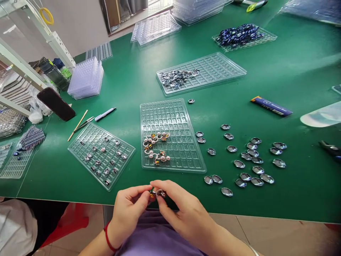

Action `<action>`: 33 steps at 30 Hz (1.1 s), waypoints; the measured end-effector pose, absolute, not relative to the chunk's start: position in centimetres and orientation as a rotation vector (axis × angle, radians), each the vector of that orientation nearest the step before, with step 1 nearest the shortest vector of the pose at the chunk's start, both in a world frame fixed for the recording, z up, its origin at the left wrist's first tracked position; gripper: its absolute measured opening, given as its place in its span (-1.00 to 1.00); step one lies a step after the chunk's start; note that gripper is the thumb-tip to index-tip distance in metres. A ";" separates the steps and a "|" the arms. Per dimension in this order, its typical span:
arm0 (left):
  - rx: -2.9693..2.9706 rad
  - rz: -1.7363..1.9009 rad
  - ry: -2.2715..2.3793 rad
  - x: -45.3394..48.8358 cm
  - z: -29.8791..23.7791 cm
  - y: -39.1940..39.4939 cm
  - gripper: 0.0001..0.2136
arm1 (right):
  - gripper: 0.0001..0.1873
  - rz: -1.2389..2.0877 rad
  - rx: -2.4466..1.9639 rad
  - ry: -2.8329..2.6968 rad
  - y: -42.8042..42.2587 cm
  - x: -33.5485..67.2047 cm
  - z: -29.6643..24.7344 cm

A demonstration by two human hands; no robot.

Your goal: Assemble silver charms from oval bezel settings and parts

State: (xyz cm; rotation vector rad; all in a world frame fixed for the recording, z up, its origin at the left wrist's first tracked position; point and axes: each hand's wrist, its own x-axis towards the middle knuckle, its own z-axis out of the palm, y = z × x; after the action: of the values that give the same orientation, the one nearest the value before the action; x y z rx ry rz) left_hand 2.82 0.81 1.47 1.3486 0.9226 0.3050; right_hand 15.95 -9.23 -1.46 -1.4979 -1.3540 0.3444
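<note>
Both hands meet at the near edge of the green table. My left hand and my right hand pinch a small silver and amber jewellery piece between their fingertips. Just beyond them lies a clear compartment tray holding a few ring-shaped pieces with pearls and amber stones. Several oval silver settings are scattered on the table to the right of that tray.
A second clear tray with small silver parts lies to the left. Farther back are a tray with shiny stones, a tray of dark blue stones, stacked trays, a phone, a pen and a blue box.
</note>
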 end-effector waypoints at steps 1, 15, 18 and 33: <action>1.306 0.305 0.937 2.9 1.5 0.9 -0.78 | -0.67 0.333 -1.502 -1.364 -9.1 16.3 -1.3; 0.993 0.322 0.953 3.0 1.7 0.6 -0.67 | -0.72 -0.112 -1.670 -1.734 -8.7 19.3 -0.2; 0.960 0.310 0.943 2.9 1.8 0.7 -0.70 | -0.78 -0.321 -1.805 -1.661 -8.4 23.5 0.2; 0.954 0.272 0.904 3.2 2.3 0.0 -0.74 | -0.94 0.289 -1.481 -1.445 -9.5 21.4 2.4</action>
State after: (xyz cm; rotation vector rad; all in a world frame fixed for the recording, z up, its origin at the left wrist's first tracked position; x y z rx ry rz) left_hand 3.22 -0.05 2.32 0.9537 0.9039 0.2722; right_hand 21.45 -9.50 2.39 -1.4806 -1.4448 0.2888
